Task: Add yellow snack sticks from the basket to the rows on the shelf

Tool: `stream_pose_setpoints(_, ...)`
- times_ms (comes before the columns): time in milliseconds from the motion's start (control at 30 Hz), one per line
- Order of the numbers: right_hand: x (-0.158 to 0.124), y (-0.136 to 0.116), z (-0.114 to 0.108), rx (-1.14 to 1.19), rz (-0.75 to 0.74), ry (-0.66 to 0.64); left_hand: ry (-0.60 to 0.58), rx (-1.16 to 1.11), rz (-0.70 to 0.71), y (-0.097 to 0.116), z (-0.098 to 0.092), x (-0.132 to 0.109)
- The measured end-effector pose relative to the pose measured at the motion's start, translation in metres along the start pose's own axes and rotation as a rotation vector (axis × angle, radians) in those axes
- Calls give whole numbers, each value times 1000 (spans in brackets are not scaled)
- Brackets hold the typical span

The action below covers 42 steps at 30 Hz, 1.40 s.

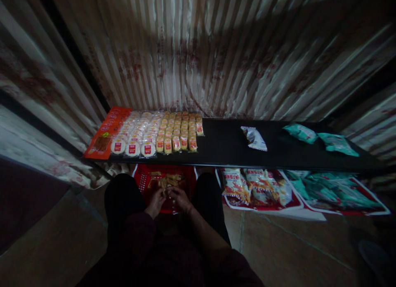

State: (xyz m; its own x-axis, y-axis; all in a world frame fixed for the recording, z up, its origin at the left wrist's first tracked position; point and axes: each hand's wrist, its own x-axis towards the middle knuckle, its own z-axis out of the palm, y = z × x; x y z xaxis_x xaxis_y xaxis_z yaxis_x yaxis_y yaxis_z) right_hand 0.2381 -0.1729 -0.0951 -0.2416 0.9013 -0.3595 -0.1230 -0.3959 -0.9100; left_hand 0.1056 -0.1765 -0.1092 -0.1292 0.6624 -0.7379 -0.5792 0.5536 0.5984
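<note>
My left hand point(155, 203) and my right hand point(180, 198) are close together over a red basket point(145, 170) between my knees. Their fingers are closed at the near side of several small yellowish snack packets point(173, 179). A small packet seems pinched between them, but dim light and the fingers hide its outline. On the black shelf point(222, 142) above, yellow-wrapped snacks point(176, 143) stand in neat rows. Beside them are rows of round white snacks point(133, 147) in clear wrappers, then flat orange bags point(107, 134) at the left end.
A white and blue bag point(254, 138) lies alone mid-shelf, with two teal bags point(337, 144) toward the right end. Below, one basket holds red and white snack bags point(235, 184), another teal bags point(334, 192). A striped curtain point(198, 52) hangs behind the shelf.
</note>
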Motion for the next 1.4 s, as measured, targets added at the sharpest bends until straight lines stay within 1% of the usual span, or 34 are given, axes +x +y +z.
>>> stream_pose_setpoints(200,2,-2,-2,146,79,78,28,-65,-26,4,4,-3)
stream_pose_setpoints(467,3,0,-1,212,109,100,60,-136,-36,4,4,-4)
stream_pose_setpoints(667,4,-2,-1,305,119,81,3,-127,-27,4,1,-3)
stream_pose_setpoints(833,2,-5,-2,277,125,52,24,-115,-42,3,2,0)
stream_pose_setpoints(933,2,-5,-2,245,137,42,28,-127,-24,0,1,3)
stream_pose_setpoints(1233,3,-3,-3,207,111,60,73,-88,-31,-1,0,2)
stream_pose_setpoints(1400,4,-2,-4,201,131,66,-2,-21,-20,1,1,-2)
